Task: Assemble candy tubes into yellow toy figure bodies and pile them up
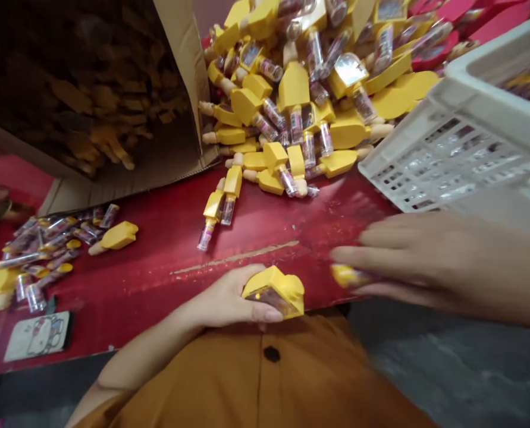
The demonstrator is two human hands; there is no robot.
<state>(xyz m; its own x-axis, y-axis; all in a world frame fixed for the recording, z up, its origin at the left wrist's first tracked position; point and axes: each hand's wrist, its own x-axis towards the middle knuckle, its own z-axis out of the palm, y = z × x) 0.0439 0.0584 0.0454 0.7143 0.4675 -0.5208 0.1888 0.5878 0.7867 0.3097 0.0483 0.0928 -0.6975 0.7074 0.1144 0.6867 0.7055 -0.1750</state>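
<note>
My left hand [242, 303] is closed around a yellow block-like piece [276, 291] with a dark window in its side, held just in front of my body at the table's edge. To the right, my right hand [398, 258] is smeared by motion, its fingers pinching a small tube with a yellow cap [347, 276]; most of the tube is hidden by the fingers. Beyond both hands lies a big pile of yellow pieces [294, 86], many joined to clear capped tubes and light-coloured rounded ends. Two such yellow pieces with tubes [213, 205] lie apart, nearer to me.
An open cardboard box [182, 77] holding more yellow pieces stands at the left. A white slotted plastic crate [474, 125] is at the right. Loose tubes [59, 229] and a cartoon-printed white object [37, 337] lie on the red table [157, 267].
</note>
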